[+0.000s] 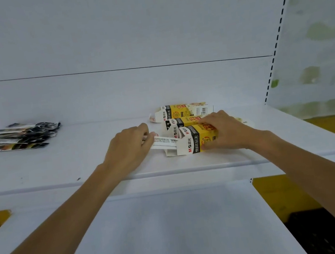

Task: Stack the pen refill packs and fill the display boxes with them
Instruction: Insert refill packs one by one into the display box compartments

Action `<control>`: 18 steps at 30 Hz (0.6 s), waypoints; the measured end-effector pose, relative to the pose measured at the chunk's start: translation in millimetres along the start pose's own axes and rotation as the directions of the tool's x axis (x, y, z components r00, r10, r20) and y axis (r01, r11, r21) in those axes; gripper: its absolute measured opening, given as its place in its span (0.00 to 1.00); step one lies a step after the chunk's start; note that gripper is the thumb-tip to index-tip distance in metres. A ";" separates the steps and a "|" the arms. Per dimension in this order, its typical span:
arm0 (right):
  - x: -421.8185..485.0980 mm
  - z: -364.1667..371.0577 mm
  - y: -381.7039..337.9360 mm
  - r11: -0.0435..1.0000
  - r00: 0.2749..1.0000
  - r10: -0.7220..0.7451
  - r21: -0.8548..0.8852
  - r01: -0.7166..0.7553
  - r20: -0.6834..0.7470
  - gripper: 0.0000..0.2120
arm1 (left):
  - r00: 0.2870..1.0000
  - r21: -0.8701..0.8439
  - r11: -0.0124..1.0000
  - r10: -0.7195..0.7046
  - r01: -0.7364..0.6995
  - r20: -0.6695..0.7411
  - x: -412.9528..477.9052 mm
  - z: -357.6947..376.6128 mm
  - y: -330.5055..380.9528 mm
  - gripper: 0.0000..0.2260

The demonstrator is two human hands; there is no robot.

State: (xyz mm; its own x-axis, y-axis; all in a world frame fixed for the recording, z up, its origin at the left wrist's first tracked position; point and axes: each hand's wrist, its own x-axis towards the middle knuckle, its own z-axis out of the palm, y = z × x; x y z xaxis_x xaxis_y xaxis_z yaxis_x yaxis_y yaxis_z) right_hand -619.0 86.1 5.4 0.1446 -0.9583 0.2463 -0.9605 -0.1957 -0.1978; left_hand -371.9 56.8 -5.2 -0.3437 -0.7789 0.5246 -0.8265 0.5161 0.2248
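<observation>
Lying on its side near the front of the white shelf (59, 163), the nearest display box (198, 140), yellow and black, end flaps folded open toward the left. Sticking out of that open end, a white pen refill pack (165, 143), partly inside; one pack or several, cannot tell. Pinches the pack's free end with the left hand (130, 147), thumb against curled fingers. Clamps the box with the right hand (221, 132), fingers curled over its top, thumb against the near face. Just behind, a second display box (180, 123), also on its side; behind that, a third display box (181, 111) close to the back panel. Well apart, on the left of the same shelf, a loose pile of dark refill packs (17, 137). Below, a lower white shelf (165, 224); at right, a slotted upright (278, 31).
</observation>
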 end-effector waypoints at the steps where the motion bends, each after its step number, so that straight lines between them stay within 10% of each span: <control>1: 0.4 0.4 0.5 1.000 1.000 -0.011 -0.016 0.011 -0.005 0.34 | 1.000 -0.013 1.000 -0.020 0.020 -0.009 1.7 -1.0 1.4 0.12; 18: 9.9 8.1 11.1 0.996 0.999 -0.051 -0.072 0.050 -0.007 0.36 | 0.993 -0.133 0.987 -0.082 0.093 0.084 -10.4 5.6 -4.1 0.11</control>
State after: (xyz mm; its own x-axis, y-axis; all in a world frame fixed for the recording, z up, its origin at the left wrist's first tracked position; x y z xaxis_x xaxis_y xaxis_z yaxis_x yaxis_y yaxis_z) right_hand -626.3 72.7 -2.0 0.1911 -0.9457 0.2631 -0.9667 -0.2278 -0.1167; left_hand -367.5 60.8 -16.2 -0.3110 -0.8459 0.4333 -0.7883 0.4843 0.3795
